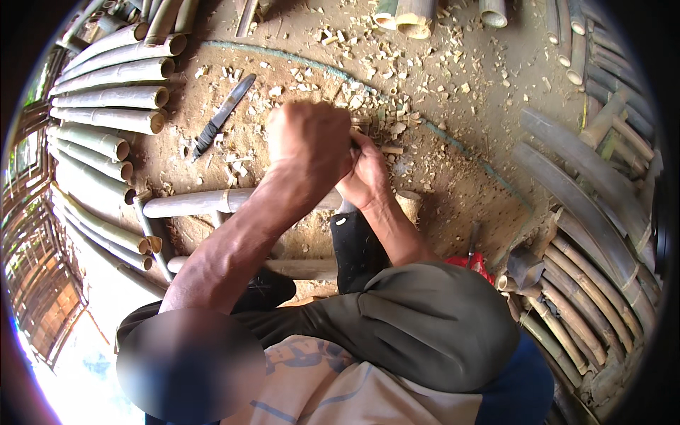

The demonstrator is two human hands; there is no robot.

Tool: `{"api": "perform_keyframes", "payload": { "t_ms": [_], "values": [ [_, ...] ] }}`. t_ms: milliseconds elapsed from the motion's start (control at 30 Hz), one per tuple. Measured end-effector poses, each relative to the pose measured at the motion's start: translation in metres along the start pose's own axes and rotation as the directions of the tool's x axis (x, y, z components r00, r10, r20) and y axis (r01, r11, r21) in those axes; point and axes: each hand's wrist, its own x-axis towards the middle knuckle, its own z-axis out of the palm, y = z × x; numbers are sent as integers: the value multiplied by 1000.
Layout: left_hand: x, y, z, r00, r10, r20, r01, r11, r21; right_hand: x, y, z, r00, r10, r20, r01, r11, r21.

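Left hand [308, 134] curled with its back upward, right hand [365, 170] brought up against it from my right side of the view; the two are together, but the grip is hidden and I cannot tell what they are clamped on. I note a short bamboo stick [392, 149] just beside the right hand, over the dirt ground [453, 212], contact unclear. Well apart to the left, I log a knife [224, 117] with a dark-wrapped handle lying near pale chips [276, 91], and a bamboo pole [191, 204] crosswise nearer the body.
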Motion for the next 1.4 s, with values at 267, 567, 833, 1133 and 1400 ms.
{"api": "perform_keyframes", "payload": {
  "t_ms": [267,567,833,1133,1400],
  "values": [
    [-88,11,68,779,588,218,-500,792,-351,-90,-13,14,985,71,-159,-173,484,-858],
    [59,80,68,790,602,-118,-552,614,-565,-53,-110,14,892,-424,-154,-435,-721,-539],
    [66,50,92,828,-147,-541,-468,350,-811,24,-103,127,986,157,63,144,-972,184],
    [63,83,96,809,-333,-484,-362,367,-857,47,-144,113,879,464,-110,476,-865,161],
    [47,90,94,944,-56,-326,-276,411,-869,-5,-146,97,913,74,-401,-1,-983,-183]
  ]
}}
